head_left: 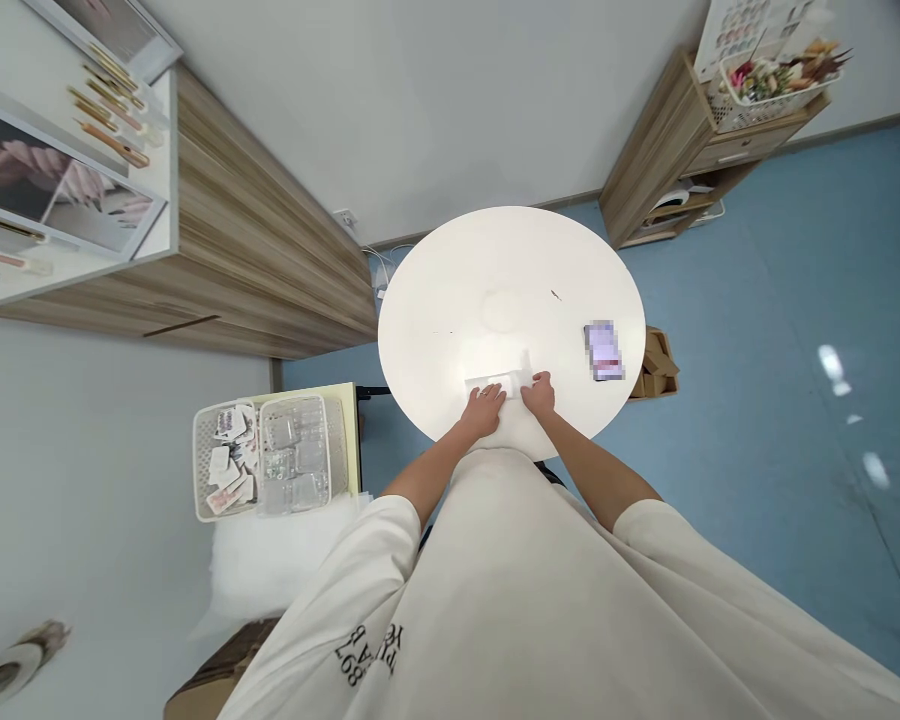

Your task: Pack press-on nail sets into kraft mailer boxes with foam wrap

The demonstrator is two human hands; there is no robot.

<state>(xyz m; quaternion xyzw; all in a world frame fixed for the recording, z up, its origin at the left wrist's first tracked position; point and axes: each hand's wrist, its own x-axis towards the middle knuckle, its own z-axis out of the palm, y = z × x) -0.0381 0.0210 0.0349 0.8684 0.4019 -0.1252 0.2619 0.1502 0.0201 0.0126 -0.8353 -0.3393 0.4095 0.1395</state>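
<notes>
- Head view: left hand (483,408) is resting open on wrap (495,382), by table's (435,290) near edge.
- Right hand (538,393), apart, is pinching wrap's right end.
- Beyond, tabletop is stretching; phone (604,350) is lying rightward.

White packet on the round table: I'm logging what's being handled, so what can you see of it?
The white packet looks flat and oblong, perhaps plastic, with a wispy flap at its right end. It lies on the round table; the left hand touches its near edge, the right hand its right end. Contents unclear.
</notes>
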